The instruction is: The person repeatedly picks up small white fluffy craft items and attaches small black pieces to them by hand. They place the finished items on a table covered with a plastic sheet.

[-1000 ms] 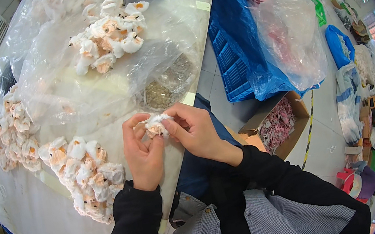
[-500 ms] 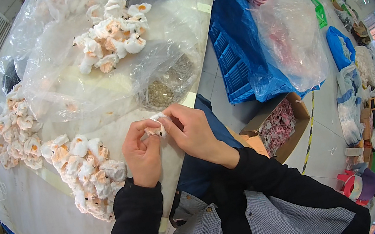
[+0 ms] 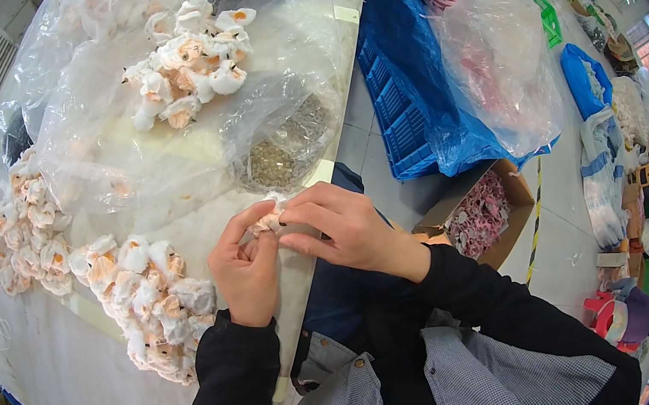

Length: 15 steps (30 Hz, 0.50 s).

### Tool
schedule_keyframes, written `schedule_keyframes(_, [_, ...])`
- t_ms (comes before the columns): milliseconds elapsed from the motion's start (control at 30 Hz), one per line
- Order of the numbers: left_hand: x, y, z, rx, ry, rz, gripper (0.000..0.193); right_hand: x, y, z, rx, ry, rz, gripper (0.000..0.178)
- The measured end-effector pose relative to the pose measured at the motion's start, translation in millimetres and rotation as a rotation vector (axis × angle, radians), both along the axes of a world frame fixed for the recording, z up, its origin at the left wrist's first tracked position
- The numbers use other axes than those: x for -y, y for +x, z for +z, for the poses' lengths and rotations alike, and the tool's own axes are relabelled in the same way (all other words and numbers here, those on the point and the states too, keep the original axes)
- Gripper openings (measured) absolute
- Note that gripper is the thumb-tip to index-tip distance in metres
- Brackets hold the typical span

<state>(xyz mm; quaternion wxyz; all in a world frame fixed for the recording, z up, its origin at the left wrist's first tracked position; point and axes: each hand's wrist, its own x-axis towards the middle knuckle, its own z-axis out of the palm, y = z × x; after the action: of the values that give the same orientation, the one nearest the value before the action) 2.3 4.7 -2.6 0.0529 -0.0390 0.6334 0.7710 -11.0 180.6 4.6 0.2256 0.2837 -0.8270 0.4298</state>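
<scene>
Over the table's near right edge, my left hand (image 3: 245, 262) pinches a small plush piece (image 3: 266, 223), white fluff with peach fabric, between thumb and fingers. A dark bead-like spot shows on its right side. My right hand (image 3: 351, 228) is beside it, fingertips at that spot, with its thumb apart from the index finger. Left of my hands lies a heap of similar white and peach plush pieces (image 3: 156, 306), and a second heap (image 3: 28, 229) lies farther left. More plush pieces (image 3: 190, 57) rest on clear plastic at the far side.
A clear bag of small yellowish-brown beads (image 3: 276, 162) lies just beyond my hands. Right of the table stand a blue crate (image 3: 396, 107) with plastic-wrapped goods and a cardboard box (image 3: 521, 207) of pink pieces. Clear plastic sheeting (image 3: 83, 89) covers the table's far part.
My right hand has drawn slightly right and its thumb has spread away from the index finger. My left hand keeps hold of the plush piece, almost in place.
</scene>
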Motion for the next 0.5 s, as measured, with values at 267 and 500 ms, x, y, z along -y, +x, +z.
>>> schedule_keyframes(267, [4,0,-2,-0.062,-0.15,-0.072,0.034,1,-5,-2,-0.013,0.076,-0.038,0.013])
schedule_keyframes(500, [4,-3,8,-0.237,-0.367,-0.135,0.027,-2,2,-2,0.268,-0.119,0.017,0.008])
